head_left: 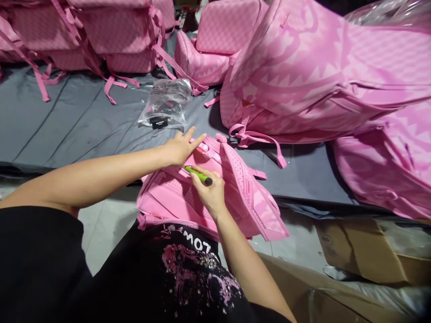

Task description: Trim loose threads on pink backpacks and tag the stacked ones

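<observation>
A pink backpack lies across the front edge of the grey-covered table, its near side against my body. My right hand grips a green marker pen with a dark end, its other end close to the backpack's surface. Whether the tip touches the fabric I cannot tell. My left hand lies on the upper part of the backpack, fingers spread, beside the top strap area. Just beyond it sits a clear plastic bag with a black label on it.
Large pink patterned backpacks are piled at the right. More pink bags with dangling straps stand along the back of the grey table cover. Below the table at right are open cardboard boxes with plastic sheeting.
</observation>
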Tool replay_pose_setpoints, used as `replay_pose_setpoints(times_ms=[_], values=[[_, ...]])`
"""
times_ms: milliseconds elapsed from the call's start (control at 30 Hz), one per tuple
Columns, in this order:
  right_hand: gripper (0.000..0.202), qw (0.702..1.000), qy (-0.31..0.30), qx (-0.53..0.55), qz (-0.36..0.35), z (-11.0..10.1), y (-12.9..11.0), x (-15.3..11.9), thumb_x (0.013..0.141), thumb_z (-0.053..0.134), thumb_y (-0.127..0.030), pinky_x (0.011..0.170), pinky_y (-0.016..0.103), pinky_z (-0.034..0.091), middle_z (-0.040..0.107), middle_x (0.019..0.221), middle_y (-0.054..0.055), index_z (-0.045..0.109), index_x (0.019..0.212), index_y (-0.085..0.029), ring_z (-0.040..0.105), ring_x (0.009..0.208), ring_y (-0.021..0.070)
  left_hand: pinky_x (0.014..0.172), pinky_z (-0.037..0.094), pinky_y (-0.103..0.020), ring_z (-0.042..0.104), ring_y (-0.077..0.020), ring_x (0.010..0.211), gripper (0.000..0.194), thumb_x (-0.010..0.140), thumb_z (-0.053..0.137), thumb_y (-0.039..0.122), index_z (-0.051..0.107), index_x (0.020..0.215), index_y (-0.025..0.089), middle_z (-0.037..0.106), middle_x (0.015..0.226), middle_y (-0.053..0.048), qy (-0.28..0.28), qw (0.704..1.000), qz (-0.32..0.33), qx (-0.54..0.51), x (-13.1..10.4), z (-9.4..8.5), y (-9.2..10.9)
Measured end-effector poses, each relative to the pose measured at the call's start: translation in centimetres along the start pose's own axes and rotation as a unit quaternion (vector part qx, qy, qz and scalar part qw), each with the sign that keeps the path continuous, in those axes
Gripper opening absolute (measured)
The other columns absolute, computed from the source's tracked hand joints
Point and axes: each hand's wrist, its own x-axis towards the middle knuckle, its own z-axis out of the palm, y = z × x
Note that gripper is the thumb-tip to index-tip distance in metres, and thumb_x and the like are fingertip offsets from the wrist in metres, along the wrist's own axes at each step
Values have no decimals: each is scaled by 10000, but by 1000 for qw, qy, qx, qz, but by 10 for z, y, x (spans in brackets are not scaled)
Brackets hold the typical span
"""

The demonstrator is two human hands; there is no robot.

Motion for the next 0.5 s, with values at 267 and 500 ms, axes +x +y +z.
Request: replay_pose_setpoints(times_ms=[267,500], values=[[172,990,-8,-123,-71,-9,-15,-20,856,605,-279,751,362,448,749,721,27,753,870,-192,664,626,191,998,471,-532,236,-449,1400,1362,586,885,273,-65,1560,320,-105,1637,-160,-36,999,-30,3,-7,-3,8],[165,992,-33,-98,-72,-13,-6,-11,864,614,-273,783,346,442,764,789,31,755,898,-193,683,683,190,946,490,-473,354,-411,1327,1101,722,715,177,18,1571,258,68,1618,-211,39,999,2,27,-2,13,-1]])
